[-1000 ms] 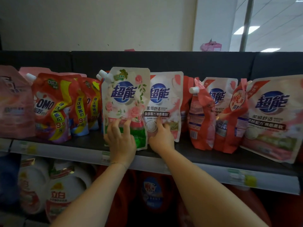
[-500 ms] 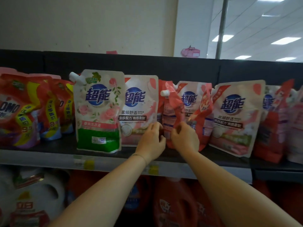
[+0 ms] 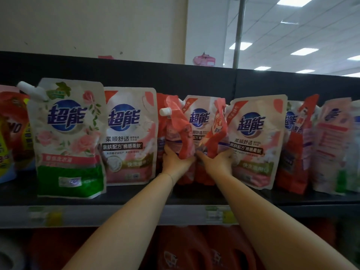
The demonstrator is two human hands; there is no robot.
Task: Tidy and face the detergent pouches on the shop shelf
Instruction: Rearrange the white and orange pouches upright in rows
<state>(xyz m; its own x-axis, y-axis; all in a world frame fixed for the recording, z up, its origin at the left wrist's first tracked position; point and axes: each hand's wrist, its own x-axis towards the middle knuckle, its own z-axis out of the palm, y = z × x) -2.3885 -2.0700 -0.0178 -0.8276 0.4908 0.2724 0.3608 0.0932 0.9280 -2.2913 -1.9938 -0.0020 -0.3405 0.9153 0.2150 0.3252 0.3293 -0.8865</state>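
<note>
Detergent pouches stand in a row on a black shelf (image 3: 126, 195). A green-and-white rose pouch (image 3: 68, 137) and a pink-and-white pouch (image 3: 128, 137) face front at the left. In the middle, two red pouches stand edge-on. My left hand (image 3: 176, 160) grips the left one, the red pouch with a white spout (image 3: 178, 129). My right hand (image 3: 216, 160) grips the other red pouch (image 3: 217, 131). Behind them a front-facing pink pouch (image 3: 198, 117) is partly hidden. Another pink-and-white pouch (image 3: 255, 141) faces front just right of my right hand.
Red OMO pouches (image 3: 11, 133) sit at the far left. More red and pink pouches (image 3: 319, 145) crowd the right end, some turned sideways. Price labels (image 3: 220, 214) line the shelf edge. Large red detergent bottles (image 3: 187, 250) stand on the shelf below.
Both hands left the green rose pouch and the pink pouch beside it, moved right, and closed on the two edge-on red pouches. The view shifted right as well.
</note>
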